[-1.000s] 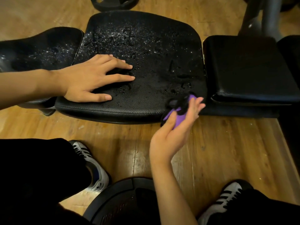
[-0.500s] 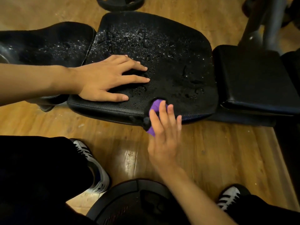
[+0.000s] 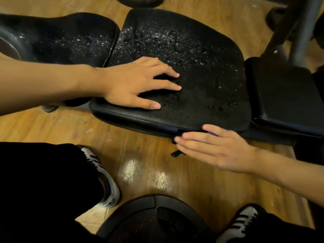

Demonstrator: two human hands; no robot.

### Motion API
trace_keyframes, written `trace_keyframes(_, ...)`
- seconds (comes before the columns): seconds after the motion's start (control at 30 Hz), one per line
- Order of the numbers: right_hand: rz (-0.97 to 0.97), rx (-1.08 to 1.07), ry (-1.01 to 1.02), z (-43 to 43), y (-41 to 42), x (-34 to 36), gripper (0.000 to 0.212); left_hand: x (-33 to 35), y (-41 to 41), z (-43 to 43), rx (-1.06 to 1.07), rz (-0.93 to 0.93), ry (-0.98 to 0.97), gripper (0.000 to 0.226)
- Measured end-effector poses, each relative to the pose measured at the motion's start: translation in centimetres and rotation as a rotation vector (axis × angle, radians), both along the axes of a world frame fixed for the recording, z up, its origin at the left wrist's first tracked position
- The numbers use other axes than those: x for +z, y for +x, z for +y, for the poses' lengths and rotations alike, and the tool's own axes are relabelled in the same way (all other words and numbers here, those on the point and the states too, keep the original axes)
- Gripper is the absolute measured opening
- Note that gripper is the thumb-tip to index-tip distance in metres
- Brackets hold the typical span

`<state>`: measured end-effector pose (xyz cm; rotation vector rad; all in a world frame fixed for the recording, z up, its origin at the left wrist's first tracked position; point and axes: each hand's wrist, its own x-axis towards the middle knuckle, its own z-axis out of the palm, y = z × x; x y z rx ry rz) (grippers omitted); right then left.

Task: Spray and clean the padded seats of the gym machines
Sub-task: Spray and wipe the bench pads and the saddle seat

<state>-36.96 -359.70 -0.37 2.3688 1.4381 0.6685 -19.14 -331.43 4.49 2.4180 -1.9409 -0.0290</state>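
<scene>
A black padded seat [image 3: 201, 88] fills the middle of the head view, speckled with spray droplets over its far half. My left hand [image 3: 138, 85] lies flat on its near left part, fingers spread. My right hand [image 3: 213, 146] presses a purple and black cloth [image 3: 211, 134] against the seat's front edge; the hand covers most of the cloth. A second black pad [image 3: 61, 37] at the left also carries droplets. A dry black pad [image 3: 287, 99] adjoins the seat on the right.
Wooden floor [image 3: 143, 165] lies below the seat. A black weight plate [image 3: 152, 220] sits at the bottom centre between my two shoes [image 3: 103, 178]. Another plate [image 3: 140, 0] is at the top edge. Grey machine posts [image 3: 296, 27] rise at the top right.
My right hand has carried the cloth from the seat's front surface down to its front edge and turned palm-down, fingers now pointing left. My left hand has stayed flat on the seat.
</scene>
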Motion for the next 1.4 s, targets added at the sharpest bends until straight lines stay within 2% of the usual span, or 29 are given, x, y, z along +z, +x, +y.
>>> trace_keyframes(0.2, -0.013, -0.032, 0.198, 13.5, 1.6, -1.3, 0.039, 0.0, -0.1, 0.3, 0.008, 0.014, -0.002, 0.066)
trace_keyframes(0.27, -0.008, -0.023, 0.163, 12.1, 1.6, -0.7, 0.040, 0.0, -0.1, 0.4, 0.004, 0.019, 0.003, 0.067)
trace_keyframes(0.37, -0.013, 0.019, -0.002, 4.5, 0.5, 0.5, 0.042, -0.1, 0.1, 0.4, 0.001, 0.013, 0.004, 0.068)
trace_keyframes(0.5, -0.100, -0.064, -0.257, -7.1, -1.0, 1.3, 0.052, -0.1, 0.2, 0.2, 0.005, 0.025, -0.003, 0.068)
trace_keyframes(0.57, -0.124, -0.083, -0.300, -9.1, -0.9, 1.7, 0.053, 0.0, 0.2, 0.1, 0.007, 0.033, -0.005, 0.068)
trace_keyframes(0.63, -0.110, -0.061, -0.276, -7.6, -0.3, 1.6, 0.051, 0.0, 0.1, 0.1, 0.007, 0.040, -0.009, 0.068)
trace_keyframes(0.77, -0.020, -0.001, -0.124, 1.3, 0.3, 0.8, 0.047, 0.0, 0.0, 0.0, 0.013, 0.024, -0.014, 0.068)
trace_keyframes(0.9, -0.036, -0.033, 0.090, 11.7, 1.9, 0.0, 0.042, 0.0, -0.2, 0.1, 0.016, 0.030, -0.020, 0.066)
trace_keyframes(0.97, -0.039, -0.050, 0.133, 14.4, 2.8, 0.2, 0.040, 0.1, -0.2, 0.2, 0.019, 0.054, -0.030, 0.065)
trace_keyframes(1.03, -0.036, -0.055, 0.106, 13.9, 3.1, 0.7, 0.041, 0.2, -0.2, 0.2, 0.008, 0.065, -0.035, 0.065)
trace_keyframes(1.13, 0.005, -0.031, 0.028, 8.5, 1.7, 1.9, 0.044, 0.2, -0.2, 0.1, -0.004, 0.057, -0.046, 0.065)
trace_keyframes(1.27, -0.021, -0.137, -0.136, 1.8, -0.2, 3.3, 0.046, 0.0, -0.1, 0.1, 0.004, 0.058, -0.048, 0.067)
trace_keyframes(1.33, -0.051, -0.176, -0.179, 2.2, -0.3, 3.2, 0.050, 0.0, -0.2, 0.3, 0.008, 0.068, -0.067, 0.067)
trace_keyframes(1.4, -0.040, -0.159, -0.140, 5.4, 0.2, 3.0, 0.047, 0.0, -0.2, 0.4, 0.003, 0.090, -0.080, 0.065)
